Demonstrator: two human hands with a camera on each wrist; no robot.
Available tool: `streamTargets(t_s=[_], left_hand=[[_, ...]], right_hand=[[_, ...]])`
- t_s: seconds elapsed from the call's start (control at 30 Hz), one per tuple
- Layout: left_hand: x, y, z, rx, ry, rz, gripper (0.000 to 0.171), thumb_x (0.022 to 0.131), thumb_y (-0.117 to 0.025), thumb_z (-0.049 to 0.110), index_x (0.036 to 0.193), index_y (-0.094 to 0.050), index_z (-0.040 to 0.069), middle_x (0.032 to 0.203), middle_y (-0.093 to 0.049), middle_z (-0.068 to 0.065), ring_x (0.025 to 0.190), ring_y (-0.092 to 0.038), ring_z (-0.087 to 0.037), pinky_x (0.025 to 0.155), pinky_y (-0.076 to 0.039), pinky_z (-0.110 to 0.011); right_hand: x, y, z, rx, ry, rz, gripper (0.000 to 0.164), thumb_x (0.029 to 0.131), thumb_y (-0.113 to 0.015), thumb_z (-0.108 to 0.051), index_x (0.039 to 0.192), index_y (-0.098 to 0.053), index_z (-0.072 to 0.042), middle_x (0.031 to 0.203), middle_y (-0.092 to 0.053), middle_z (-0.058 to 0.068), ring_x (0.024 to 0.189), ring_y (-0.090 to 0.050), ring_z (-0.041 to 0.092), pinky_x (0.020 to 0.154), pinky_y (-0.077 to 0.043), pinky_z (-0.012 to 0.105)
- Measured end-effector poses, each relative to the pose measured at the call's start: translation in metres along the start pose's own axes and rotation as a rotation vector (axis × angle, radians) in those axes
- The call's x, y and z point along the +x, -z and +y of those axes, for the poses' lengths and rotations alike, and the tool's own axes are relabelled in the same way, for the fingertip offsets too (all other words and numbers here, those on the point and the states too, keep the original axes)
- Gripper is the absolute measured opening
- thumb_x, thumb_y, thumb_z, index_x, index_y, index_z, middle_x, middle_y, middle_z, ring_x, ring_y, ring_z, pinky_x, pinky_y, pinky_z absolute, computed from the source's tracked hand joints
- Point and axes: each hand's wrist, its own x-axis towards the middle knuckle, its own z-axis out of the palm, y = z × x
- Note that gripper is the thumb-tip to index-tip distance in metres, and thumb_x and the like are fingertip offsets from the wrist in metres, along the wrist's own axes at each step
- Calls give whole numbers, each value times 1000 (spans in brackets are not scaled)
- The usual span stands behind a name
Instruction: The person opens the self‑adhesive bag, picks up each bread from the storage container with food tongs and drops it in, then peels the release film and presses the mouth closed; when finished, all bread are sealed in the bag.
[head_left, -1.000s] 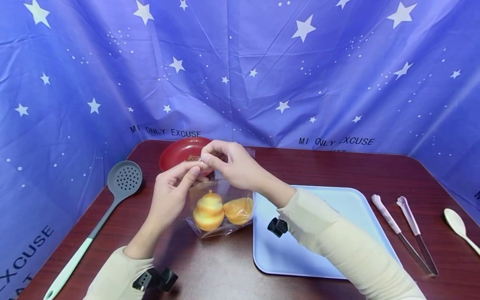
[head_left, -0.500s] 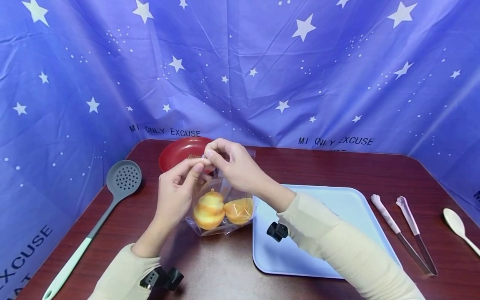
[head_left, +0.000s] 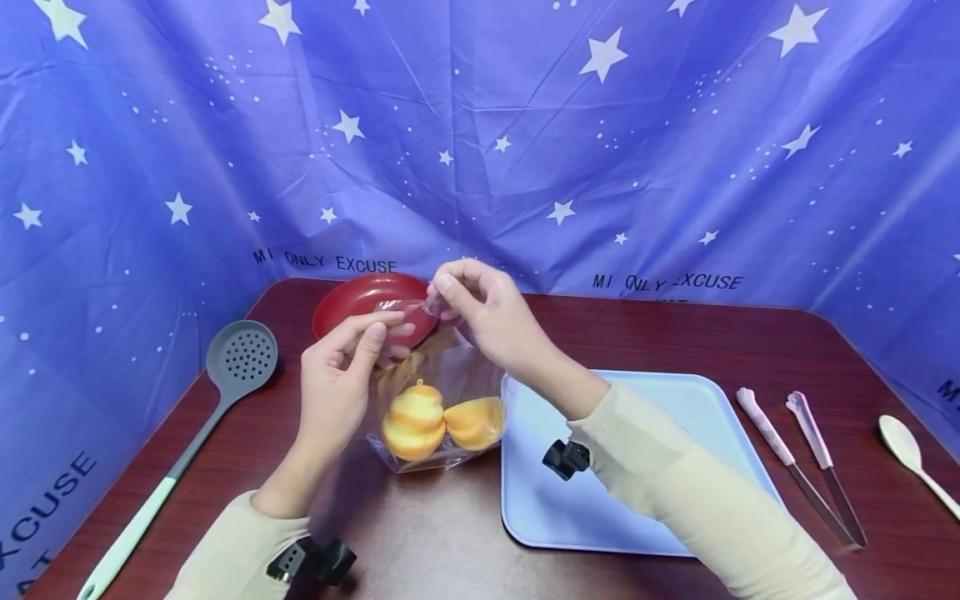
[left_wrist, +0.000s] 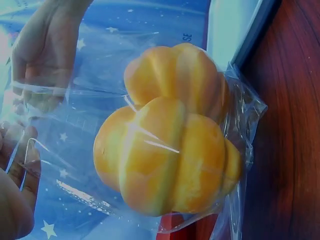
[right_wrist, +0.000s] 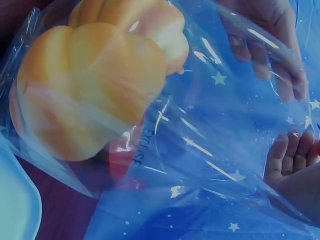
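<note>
A clear plastic bag (head_left: 468, 367) stands at mid-table with two golden bread-shaped pieces in it. One bread piece (head_left: 414, 423) is tiered, with a small loop on top; the other bread piece (head_left: 474, 423) is lower and rounded. My right hand (head_left: 487, 312) pinches the bag's top edge between thumb and fingers. Opposite it, my left hand (head_left: 341, 367) holds the film at the bag's mouth between thumb and forefinger, its other fingers extended. Stretched film spans the gap between both hands. Both bread pieces fill much of the left wrist view, below the fingers.
A red plate (head_left: 337, 304) sits behind the hands. Right of the bag lies a light blue tray (head_left: 540, 517), partly under the right forearm. A slotted skimmer (head_left: 243, 354) lies at left; tongs (head_left: 813, 467) and a pale spoon (head_left: 900, 442) lie at right.
My hands, earlier close together at the bag's top, have drawn apart. The right hand has moved up and to the right, and clear film now shows between them.
</note>
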Motion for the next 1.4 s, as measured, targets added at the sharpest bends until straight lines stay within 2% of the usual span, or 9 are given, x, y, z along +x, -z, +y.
streamTargets(t_s=[0.13,0.23,0.4,0.57,0.7,1.03,1.4], left_hand=[[1,4,0,-4,11,41,19,92,-53,12,102,-65,3,93,-68,-13,72,-65,-27,60,-52,-30],[1,8,-2,-29,21,87,20,92,-53,14,102,-65,1,92,-68,-15,72,-65,-27,60,-52,-29],[2,14,-5,-92,33,148,23,92,-53,15,103,-63,-3,92,-66,-20,73,-65,-27,64,-53,-34],[4,17,-9,-153,27,194,26,92,-53,13,104,-61,-8,93,-65,-23,72,-66,-26,64,-53,-36],[5,19,-11,-194,10,213,25,92,-52,10,103,-59,-11,91,-66,-20,72,-66,-27,63,-53,-35],[6,21,-13,-293,2,257,22,91,-52,5,103,-59,-12,89,-67,-18,70,-67,-24,58,-53,-29],[6,23,-15,-263,23,264,25,91,-53,9,104,-58,-11,91,-67,-19,72,-67,-27,62,-53,-35]], right_hand=[[-1,9,-5,42,8,101,16,94,-48,-10,94,-56,5,87,-60,12,79,-58,22,71,-51,32],[-2,19,-10,44,8,166,16,94,-49,-10,95,-56,5,88,-59,10,79,-58,23,71,-52,35],[-4,40,-15,2,63,235,18,94,-49,-11,96,-56,6,90,-59,13,80,-57,19,71,-51,32],[-8,63,-17,21,92,289,15,93,-50,-12,96,-57,1,88,-60,7,82,-57,16,69,-50,27],[-13,80,-19,58,104,321,13,92,-52,-13,95,-58,-2,87,-61,5,83,-58,18,68,-50,26],[-27,112,-30,169,127,392,15,90,-56,-13,93,-56,2,89,-61,9,86,-59,20,69,-51,26],[-37,146,-36,301,194,462,17,87,-59,-9,91,-58,7,86,-59,14,81,-59,20,63,-52,25]])
